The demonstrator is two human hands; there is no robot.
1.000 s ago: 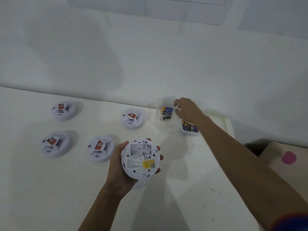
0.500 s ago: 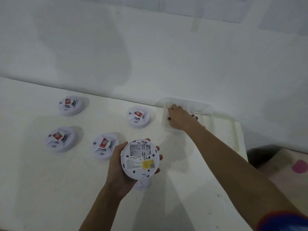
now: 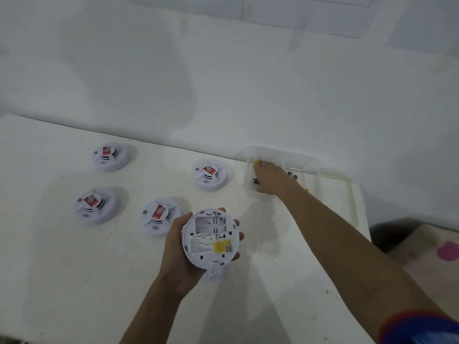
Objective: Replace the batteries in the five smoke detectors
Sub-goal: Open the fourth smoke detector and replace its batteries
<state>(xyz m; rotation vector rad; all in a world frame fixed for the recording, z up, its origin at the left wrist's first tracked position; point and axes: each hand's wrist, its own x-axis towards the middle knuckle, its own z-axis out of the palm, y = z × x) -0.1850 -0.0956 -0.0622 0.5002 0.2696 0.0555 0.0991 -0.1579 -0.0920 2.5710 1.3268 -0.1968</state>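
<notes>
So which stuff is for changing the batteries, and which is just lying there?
For the job: open detector in left hand, four other detectors, batteries, clear tray, right hand.
Just lying about: pink thing, wall sheet.

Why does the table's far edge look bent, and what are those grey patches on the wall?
Head view: the wide-angle lens bows the table edge; the wall patches look like soft shadows; the held smoke detector is sharp, the pink patch blurred.

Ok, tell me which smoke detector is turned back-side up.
The detector in the left hand, its yellow-labelled back showing; the other four lie face up on the table.
</notes>
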